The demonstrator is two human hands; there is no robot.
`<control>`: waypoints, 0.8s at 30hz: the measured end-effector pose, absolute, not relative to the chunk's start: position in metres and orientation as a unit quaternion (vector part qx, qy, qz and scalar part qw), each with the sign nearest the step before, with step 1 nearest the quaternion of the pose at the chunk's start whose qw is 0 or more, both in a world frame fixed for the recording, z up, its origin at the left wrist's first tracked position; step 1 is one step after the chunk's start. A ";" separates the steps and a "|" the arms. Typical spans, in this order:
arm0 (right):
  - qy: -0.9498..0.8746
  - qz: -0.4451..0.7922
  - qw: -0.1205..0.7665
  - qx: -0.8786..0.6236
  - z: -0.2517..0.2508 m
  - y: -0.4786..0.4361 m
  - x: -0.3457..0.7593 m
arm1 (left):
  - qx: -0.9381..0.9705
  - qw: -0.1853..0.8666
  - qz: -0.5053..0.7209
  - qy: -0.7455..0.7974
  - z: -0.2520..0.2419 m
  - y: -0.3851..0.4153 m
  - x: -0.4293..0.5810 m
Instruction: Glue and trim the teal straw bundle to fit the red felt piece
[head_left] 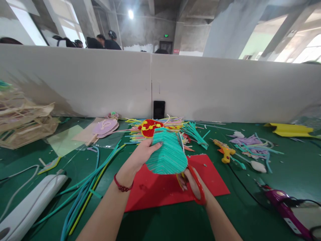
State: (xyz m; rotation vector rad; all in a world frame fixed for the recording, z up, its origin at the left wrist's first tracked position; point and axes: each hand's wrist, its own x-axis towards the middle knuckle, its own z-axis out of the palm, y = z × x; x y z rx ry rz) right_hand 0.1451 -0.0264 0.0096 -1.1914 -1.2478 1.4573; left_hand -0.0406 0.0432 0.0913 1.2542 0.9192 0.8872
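My left hand (141,153) grips a teal ribbed piece (167,154) by its left edge, thumb on top. The piece shows a chevron pattern of strips and a rounded lower edge. In my right hand (192,185) are red-handled scissors (200,187), the fingers through the loops. Their blades (182,141) stand along the right edge of the teal piece, partly hidden by it. Beneath both hands lies a red sheet (160,194). Just behind the piece is a red rounded shape with yellow trim (147,129), resting on a pile of coloured strips (175,122).
To the right lie a yellow glue gun (227,152), a purple tool (286,207) and scraps (250,147). Long strips (92,180) and a white power strip (35,204) are on the left, with a wooden stick structure (25,120) behind. A phone (159,109) leans against the white partition (75,80).
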 end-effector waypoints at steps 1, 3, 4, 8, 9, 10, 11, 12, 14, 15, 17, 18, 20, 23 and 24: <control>-0.498 0.582 0.431 -0.477 0.010 -0.027 0.146 | 0.550 0.624 0.386 0.399 0.091 0.043 -0.040; -0.500 0.581 0.440 -0.468 0.011 -0.028 0.148 | 0.551 0.623 0.384 0.400 0.091 0.042 -0.040; -0.505 0.581 0.442 -0.461 0.011 -0.029 0.148 | 0.550 0.624 0.383 0.402 0.091 0.042 -0.040; -0.515 0.574 0.439 -0.461 0.015 -0.030 0.149 | 0.548 0.624 0.379 0.408 0.089 0.043 -0.040; -0.512 0.572 0.436 -0.469 0.016 -0.030 0.148 | 0.550 0.622 0.379 0.409 0.088 0.043 -0.040; -0.508 0.570 0.434 -0.478 0.017 -0.030 0.147 | 0.551 0.620 0.379 0.410 0.087 0.044 -0.040; -0.503 0.569 0.431 -0.487 0.018 -0.030 0.146 | 0.552 0.618 0.380 0.411 0.086 0.044 -0.040; -0.500 0.568 0.428 -0.494 0.019 -0.030 0.145 | 0.553 0.616 0.381 0.411 0.085 0.045 -0.040; -0.491 0.570 0.429 -0.500 0.018 -0.030 0.144 | 0.555 0.617 0.381 0.406 0.083 0.046 -0.040; -0.487 0.571 0.431 -0.501 0.017 -0.030 0.144 | 0.557 0.619 0.382 0.403 0.083 0.046 -0.040; -0.482 0.574 0.435 -0.498 0.013 -0.030 0.145 | 0.557 0.622 0.382 0.396 0.082 0.046 -0.041; -0.482 0.575 0.437 -0.496 0.011 -0.030 0.145 | 0.556 0.623 0.382 0.395 0.081 0.046 -0.041; -0.486 0.576 0.435 -0.492 0.009 -0.030 0.146 | 0.552 0.627 0.380 0.397 0.081 0.047 -0.042; -0.470 0.584 0.430 -0.502 0.011 -0.031 0.144 | 0.541 0.635 0.375 0.404 0.082 0.047 -0.042; -0.462 0.588 0.428 -0.508 0.013 -0.031 0.143 | 0.539 0.635 0.376 0.405 0.082 0.047 -0.042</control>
